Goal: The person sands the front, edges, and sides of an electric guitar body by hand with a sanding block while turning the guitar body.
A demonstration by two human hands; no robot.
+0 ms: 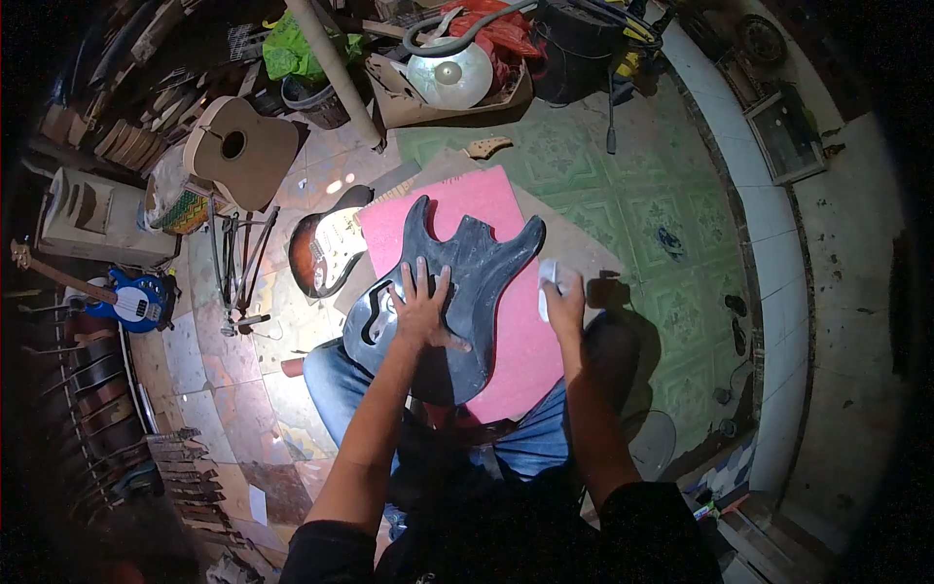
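Cardboard box: an open brown cardboard box (420,114), in which a pale round disc (448,78) and a crumpled red plastic bag (501,37) are held.
Bucket: a dark round bucket (317,107), topped by a bright green plastic bag (294,51).
Basket: a multicoloured patterned basket (182,209); its contents cannot be made out.
Black guitar body: one black double-horned electric guitar body (474,261), laid flat on a bright pink rectangular sheet (527,355), its lower end over the lap.
Left hand: the left hand (420,316) is pressed flat on the black guitar body, fingers spread apart.
Right hand: a small white block (547,292) is gripped by the right hand (567,304), thumb and fingers clamped on it, beside the body's right edge.
Other guitars, counted: three near the left; one pale wooden acoustic guitar body (268,161), one sunburst electric guitar body with a white plate (313,255), one blue bass guitar with a pale neck (136,300).
Neck: one pale wooden headstock (488,148), seen beyond the sheet.
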